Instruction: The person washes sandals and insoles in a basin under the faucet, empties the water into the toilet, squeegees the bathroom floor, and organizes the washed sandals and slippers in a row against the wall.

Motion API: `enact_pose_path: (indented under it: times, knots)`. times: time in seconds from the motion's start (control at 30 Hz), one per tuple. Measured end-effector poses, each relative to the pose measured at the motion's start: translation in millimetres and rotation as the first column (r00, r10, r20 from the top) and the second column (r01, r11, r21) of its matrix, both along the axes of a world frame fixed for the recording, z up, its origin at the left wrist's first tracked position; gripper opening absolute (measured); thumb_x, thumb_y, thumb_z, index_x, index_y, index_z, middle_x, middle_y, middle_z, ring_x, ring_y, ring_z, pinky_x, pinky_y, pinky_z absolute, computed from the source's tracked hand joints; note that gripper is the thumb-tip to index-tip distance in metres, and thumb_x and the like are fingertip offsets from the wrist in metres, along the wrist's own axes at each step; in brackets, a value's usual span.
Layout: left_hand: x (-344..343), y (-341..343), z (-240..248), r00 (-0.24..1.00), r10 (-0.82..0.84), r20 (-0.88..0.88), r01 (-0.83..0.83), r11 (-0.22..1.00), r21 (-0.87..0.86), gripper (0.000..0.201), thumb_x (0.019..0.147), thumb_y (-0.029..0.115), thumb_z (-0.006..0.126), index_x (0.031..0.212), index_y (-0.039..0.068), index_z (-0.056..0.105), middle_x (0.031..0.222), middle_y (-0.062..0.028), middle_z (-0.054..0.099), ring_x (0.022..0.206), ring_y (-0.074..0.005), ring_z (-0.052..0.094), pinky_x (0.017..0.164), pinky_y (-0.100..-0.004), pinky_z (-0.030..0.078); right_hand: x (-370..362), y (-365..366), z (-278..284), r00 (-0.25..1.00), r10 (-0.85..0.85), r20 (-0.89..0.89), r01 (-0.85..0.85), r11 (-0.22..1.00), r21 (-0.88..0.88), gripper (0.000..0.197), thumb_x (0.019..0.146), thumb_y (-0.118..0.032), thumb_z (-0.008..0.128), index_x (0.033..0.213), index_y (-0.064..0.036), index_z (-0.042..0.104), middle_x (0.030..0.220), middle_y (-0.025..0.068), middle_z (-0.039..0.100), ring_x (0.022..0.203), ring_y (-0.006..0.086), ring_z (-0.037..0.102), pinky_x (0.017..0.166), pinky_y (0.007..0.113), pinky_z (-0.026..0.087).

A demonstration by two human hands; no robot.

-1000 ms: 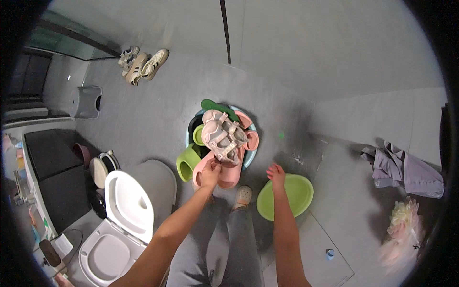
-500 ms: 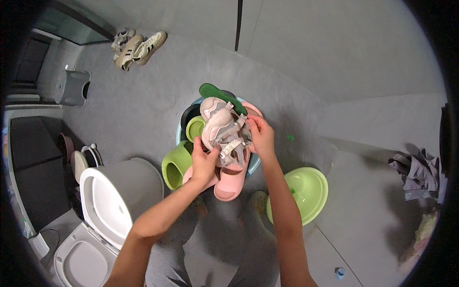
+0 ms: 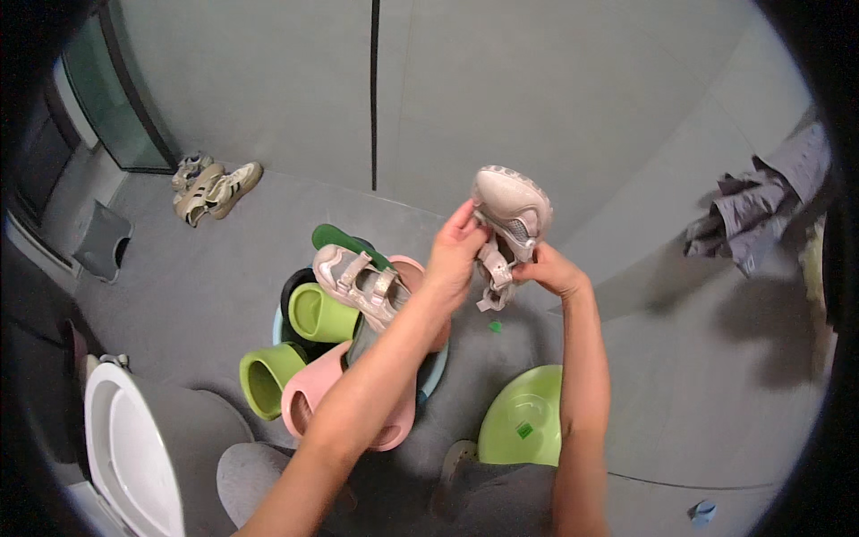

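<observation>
Up in front of me I hold a pale pink strappy sandal (image 3: pixel 512 204) in both hands, its toe pointing upward. My left hand (image 3: pixel 458 252) grips its left side, and my right hand (image 3: pixel 550 268) pinches it near the straps lower down. Its matching sandal (image 3: pixel 358 277) lies on the pile of footwear to the left. That pile has green slippers (image 3: pixel 324 313), pink slippers (image 3: pixel 309 385), a dark green insole (image 3: pixel 329 236) and something black at the back. Beneath them a light blue basin (image 3: pixel 433 376) shows only at its rim. My left forearm hides part of the pile.
A lime green basin (image 3: pixel 514 403) sits near my right knee, partly behind my forearm. The toilet (image 3: pixel 134 447) is at lower left. Sneakers (image 3: pixel 215 192) and a grey stool (image 3: pixel 103 242) stand farther back left. Grey cloth (image 3: pixel 752 210) hangs at right; a small blue item (image 3: pixel 702 512) lies lower right.
One sandal has been lifted off the pile, up and to the right, in both hands. Its mate stays on the pile. The view has shifted to the right.
</observation>
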State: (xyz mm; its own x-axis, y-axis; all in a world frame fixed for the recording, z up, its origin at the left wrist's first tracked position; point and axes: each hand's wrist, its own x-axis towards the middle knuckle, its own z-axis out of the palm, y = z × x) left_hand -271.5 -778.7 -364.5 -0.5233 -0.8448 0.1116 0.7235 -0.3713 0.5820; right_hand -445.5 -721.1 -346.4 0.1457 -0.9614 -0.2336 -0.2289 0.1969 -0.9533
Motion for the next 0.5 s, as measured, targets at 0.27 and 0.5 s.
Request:
enact_pose_path:
  times: [0.27,0.5]
  knots:
    - [-35.8,61.6,-61.3,0.947,0.193,0.257,-0.265,0.921,0.286,0.043,0.088,0.022,0.049,0.125,0.003,0.043,0.119,-0.0095,0.051,0.112,-0.0162,0.045,0.096,-0.0296,0.033,3.7,38.8,11.6,0.668,-0.542,-0.51,0.354,0.834,-0.424,0.078,0.062,-0.038,0.074,0.126,-0.0036,0.045,0.118,0.0209,0.049,0.115,0.0304,0.043,0.094,0.038,0.037]
    - [-42.4,93.5,-50.9,0.911,0.037,0.411,-0.071,0.995,0.067,0.034,0.086,0.028,0.053,0.113,0.008,0.05,0.113,-0.0035,0.052,0.107,-0.0164,0.046,0.092,-0.0291,0.032,19.4,52.7,41.4,0.56,-0.657,-0.505,0.505,0.754,-0.42,0.064,0.063,-0.04,0.069,0.112,-0.0021,0.056,0.1,0.0236,0.06,0.093,0.0347,0.059,0.08,0.038,0.045]
